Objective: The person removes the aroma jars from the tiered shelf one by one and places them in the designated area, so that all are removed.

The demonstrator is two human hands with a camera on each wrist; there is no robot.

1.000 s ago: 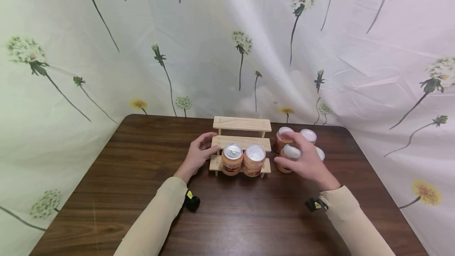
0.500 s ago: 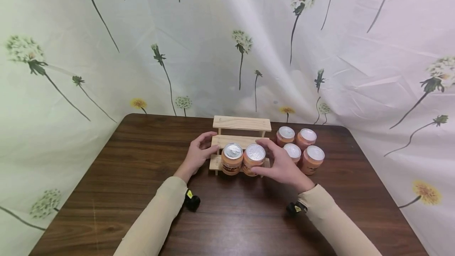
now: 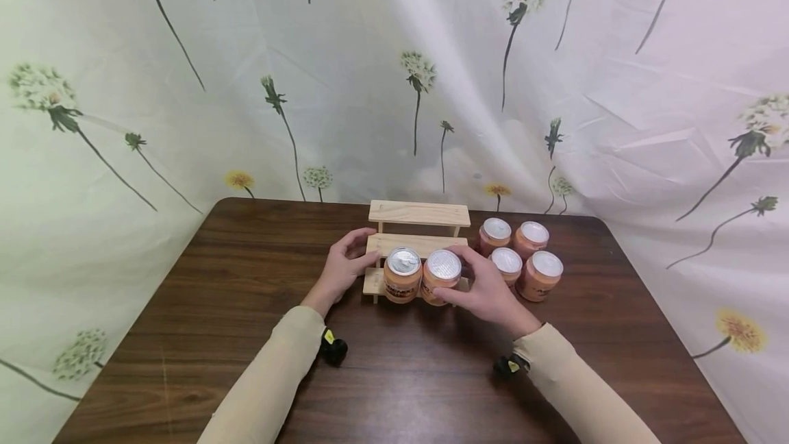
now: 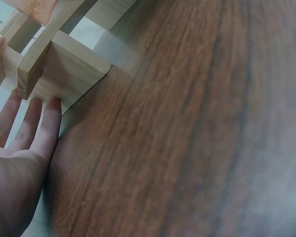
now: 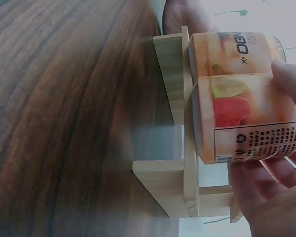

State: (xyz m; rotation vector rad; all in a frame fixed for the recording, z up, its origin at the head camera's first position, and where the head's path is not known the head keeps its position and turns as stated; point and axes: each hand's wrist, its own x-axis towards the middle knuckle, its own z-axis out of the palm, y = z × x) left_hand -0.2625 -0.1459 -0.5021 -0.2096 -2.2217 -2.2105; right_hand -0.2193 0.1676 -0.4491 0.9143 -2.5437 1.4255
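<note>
A stepped wooden rack (image 3: 419,214) stands on the table, with two orange cans with silver lids side by side on its lowest step. My left hand (image 3: 345,266) holds the rack's left end, thumb in front and fingers at the side; in the left wrist view the fingertips (image 4: 53,106) touch a wooden leg. My right hand (image 3: 487,290) grips the right can (image 3: 441,276), thumb on its front and fingers round its right side. That can's label (image 5: 251,118) shows in the right wrist view. The left can (image 3: 403,276) stands close beside it, untouched.
Several more orange cans (image 3: 541,276) stand grouped on the table right of the rack, just beyond my right hand. The dark wooden table (image 3: 246,279) ends at a white curtain (image 3: 345,88) printed with dandelions.
My right hand has come left from over the grouped cans to the right can on the rack and taken hold of it. The left hand has stayed at the rack's end.
</note>
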